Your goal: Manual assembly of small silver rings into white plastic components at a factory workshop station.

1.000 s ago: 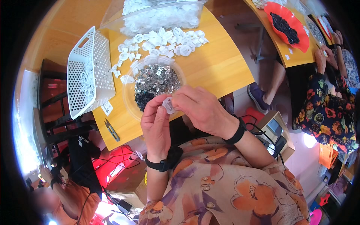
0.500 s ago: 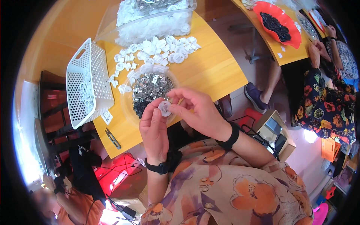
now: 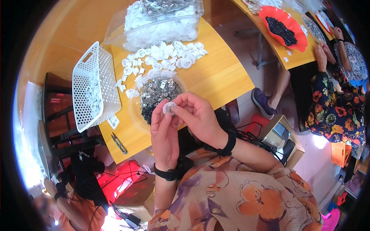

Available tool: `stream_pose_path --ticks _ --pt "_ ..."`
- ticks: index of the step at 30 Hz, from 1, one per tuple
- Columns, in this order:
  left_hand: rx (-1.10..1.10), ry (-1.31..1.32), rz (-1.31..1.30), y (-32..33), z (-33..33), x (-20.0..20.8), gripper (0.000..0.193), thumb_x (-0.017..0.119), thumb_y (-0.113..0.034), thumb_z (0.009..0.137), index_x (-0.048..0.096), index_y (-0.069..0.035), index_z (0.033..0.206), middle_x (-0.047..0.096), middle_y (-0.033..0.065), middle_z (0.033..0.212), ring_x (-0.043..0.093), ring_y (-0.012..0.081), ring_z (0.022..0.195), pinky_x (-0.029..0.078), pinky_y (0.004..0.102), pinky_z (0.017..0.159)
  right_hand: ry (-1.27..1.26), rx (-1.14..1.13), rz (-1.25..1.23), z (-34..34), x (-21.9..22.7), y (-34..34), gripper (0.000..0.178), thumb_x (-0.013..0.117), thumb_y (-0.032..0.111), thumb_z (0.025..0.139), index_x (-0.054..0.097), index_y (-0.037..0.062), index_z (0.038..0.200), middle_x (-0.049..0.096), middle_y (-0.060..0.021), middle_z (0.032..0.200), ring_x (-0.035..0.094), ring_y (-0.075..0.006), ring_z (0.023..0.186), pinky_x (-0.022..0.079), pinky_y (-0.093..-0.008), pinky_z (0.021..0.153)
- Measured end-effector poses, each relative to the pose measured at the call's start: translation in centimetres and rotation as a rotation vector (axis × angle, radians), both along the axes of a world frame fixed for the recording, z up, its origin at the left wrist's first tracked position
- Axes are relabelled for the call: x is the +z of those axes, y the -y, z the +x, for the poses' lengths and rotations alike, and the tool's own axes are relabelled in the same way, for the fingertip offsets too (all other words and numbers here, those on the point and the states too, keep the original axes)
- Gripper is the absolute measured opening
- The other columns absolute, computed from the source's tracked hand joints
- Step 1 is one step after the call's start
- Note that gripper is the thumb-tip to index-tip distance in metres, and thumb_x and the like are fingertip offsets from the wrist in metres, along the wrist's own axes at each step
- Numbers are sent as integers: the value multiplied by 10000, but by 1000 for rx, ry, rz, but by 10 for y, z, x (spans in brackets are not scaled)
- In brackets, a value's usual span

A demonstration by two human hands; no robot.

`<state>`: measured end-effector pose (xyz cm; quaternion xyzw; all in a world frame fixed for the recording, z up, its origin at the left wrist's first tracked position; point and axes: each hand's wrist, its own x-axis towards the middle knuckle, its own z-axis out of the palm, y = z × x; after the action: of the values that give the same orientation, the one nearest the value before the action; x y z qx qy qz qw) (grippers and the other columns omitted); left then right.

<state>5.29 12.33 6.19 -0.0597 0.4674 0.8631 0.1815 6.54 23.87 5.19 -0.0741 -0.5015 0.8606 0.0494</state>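
Fingertips of both the left hand (image 3: 165, 133) and right hand (image 3: 197, 117) are pinching one small white round cap (image 3: 169, 107) above the clear bowl of metal bits (image 3: 156, 96), so keeping it level and centred seems wise.

On the counter (image 3: 227, 73), the bowl (image 3: 135, 111) of small parts sits just behind both hands; basket (image 3: 94, 92) to its left, loose caps (image 3: 165, 57) behind it, the tub (image 3: 154, 23) farther back.

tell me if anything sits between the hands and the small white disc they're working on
Nothing visible does. The left hand and right hand both pinch the white disc directly at their fingertips, above the clear bowl of small metal bits.
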Motion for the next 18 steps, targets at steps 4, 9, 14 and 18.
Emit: stream_pose_path --ticks 4,9,14,18 --pt "14 67 117 0 -2 -1 251 515 -87 917 511 -55 1167 569 66 1104 529 151 992 417 297 853 -20 -21 18 3 0 5 80 562 65 918 564 -5 956 609 -17 791 556 -30 647 457 -187 561" --pt "-26 83 189 5 -6 -5 242 517 -88 906 510 -76 1148 572 73 1106 535 175 995 412 320 866 -61 -85 145 3 1 7 69 562 58 909 577 8 954 610 -26 777 562 -66 641 458 -218 555" --pt "-56 115 227 7 -11 -4 275 508 -94 903 497 -66 1177 572 84 1119 543 195 1017 413 340 897 -217 -235 506 0 -1 6 75 570 46 892 572 8 956 610 -76 779 587 -124 650 478 -249 581" --pt "0 200 144 2 -12 5 330 493 -102 904 481 -33 1227 572 89 1136 550 194 1032 430 334 900 -177 -208 441 1 1 5 80 571 45 889 572 6 958 614 -91 787 603 -140 664 481 -259 580"
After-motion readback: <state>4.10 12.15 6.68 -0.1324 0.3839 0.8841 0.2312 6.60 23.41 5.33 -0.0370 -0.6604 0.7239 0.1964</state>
